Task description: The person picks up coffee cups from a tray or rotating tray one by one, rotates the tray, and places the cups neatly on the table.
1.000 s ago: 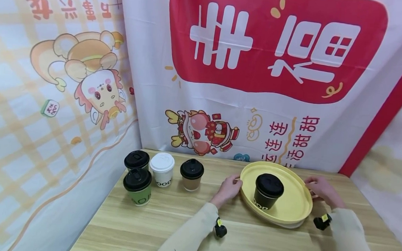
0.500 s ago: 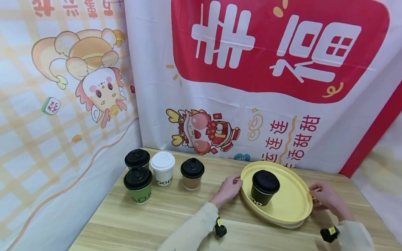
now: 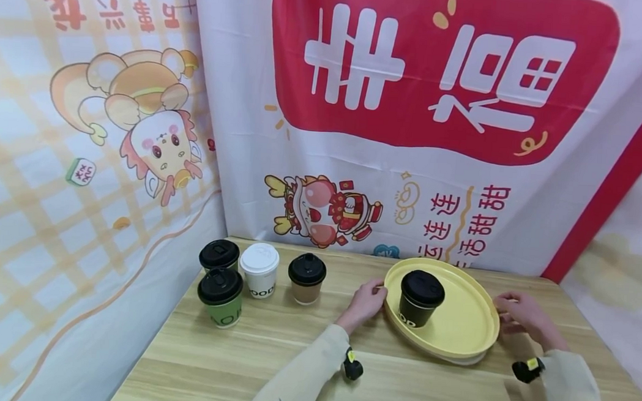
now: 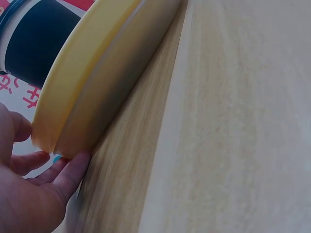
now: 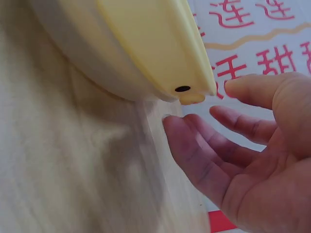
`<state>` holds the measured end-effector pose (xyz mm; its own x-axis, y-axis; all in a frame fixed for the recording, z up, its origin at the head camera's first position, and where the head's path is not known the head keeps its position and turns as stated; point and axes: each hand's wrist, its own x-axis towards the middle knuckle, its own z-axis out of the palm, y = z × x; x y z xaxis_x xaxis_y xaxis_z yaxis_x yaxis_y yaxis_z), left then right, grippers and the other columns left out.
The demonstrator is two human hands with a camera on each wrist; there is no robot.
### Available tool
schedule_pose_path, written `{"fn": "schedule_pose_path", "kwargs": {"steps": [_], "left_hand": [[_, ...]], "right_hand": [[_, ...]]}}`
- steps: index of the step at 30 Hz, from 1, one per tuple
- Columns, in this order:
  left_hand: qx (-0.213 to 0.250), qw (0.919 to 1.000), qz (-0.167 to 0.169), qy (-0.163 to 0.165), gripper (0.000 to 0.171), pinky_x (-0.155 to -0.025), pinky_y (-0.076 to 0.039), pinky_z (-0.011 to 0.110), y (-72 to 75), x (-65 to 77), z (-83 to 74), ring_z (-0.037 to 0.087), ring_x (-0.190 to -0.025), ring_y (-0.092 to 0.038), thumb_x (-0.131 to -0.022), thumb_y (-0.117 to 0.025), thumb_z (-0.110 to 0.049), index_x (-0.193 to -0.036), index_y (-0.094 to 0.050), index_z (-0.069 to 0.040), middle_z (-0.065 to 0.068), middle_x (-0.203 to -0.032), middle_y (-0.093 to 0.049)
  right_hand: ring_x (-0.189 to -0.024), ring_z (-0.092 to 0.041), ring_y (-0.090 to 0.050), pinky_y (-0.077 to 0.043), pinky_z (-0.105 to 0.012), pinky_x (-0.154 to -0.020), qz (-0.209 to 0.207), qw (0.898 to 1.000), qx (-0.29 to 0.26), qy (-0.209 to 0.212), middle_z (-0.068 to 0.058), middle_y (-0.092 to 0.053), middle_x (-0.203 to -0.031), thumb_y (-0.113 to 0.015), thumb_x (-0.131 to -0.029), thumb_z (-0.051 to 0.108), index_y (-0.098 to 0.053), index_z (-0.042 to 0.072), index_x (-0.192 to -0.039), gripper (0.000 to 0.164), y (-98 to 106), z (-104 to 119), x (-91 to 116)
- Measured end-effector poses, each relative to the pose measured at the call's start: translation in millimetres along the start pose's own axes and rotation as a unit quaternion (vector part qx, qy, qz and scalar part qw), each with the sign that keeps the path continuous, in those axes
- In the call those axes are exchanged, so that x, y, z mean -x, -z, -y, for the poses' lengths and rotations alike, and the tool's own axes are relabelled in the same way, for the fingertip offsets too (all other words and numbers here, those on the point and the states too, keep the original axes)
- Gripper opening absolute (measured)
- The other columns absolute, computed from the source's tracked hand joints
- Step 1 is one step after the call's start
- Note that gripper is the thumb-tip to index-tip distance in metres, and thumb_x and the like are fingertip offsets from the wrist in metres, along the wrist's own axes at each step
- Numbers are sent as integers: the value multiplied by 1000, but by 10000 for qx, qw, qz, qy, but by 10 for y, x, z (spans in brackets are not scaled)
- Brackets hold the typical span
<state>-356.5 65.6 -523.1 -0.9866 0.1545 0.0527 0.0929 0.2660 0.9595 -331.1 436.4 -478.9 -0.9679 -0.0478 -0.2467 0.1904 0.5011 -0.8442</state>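
A round yellow tray lies on the wooden table, with a paler rounded layer showing beneath its front rim. On its left part stands a black paper cup with a black lid. My left hand grips the tray's left edge; the left wrist view shows the thumb at the rim and the fingers underneath. Beside the right edge is my right hand. Its fingers are spread and loosely bent, apart from the tray, as the right wrist view shows. A small dark oval spot marks the tray's side there.
At the table's left stand a green cup, a white cup, a brown cup and a black-lidded cup partly hidden behind the green one. A printed cloth hangs along the back edge.
The black cup has shifted left and slightly back on the tray. My right hand has moved a little rightward, off the rim. My left hand stays at the left edge.
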Motion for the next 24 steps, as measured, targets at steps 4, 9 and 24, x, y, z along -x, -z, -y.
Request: {"fn": "schedule_pose_path", "kwargs": {"steps": [4, 9, 24], "left_hand": [[63, 10000, 32, 36, 33, -63, -49, 24, -3, 2, 7, 9, -76, -60, -92, -51, -22, -121, -59, -9, 3, -98, -66], [48, 10000, 17, 72, 34, -61, -49, 23, 7, 5, 7, 8, -73, -60, -91, -51, -22, -122, -59, -9, 2, -98, -67], [-44, 9999, -91, 67, 33, -62, -49, 24, -32, -12, 55, 8, -73, -60, -92, -50, -24, -121, -59, -11, 0, -95, -67]], "right_hand": [[-83, -21, -62, -54, -42, -76, 120, 9999, -42, -77, -10, -61, -97, -45, -97, 31, -37, -12, -126, 52, 49, -5, -130], [-84, -21, -63, -54, -40, -75, 209, 9998, 2, -65, -9, -63, -98, -46, -97, 32, -35, -12, -130, 56, 53, 30, -241], [-79, -21, -59, -54, -40, -70, 124, 9996, 241, 34, -9, -59, -91, -46, -97, 18, -42, -12, -119, 37, -9, 79, -153]]}}
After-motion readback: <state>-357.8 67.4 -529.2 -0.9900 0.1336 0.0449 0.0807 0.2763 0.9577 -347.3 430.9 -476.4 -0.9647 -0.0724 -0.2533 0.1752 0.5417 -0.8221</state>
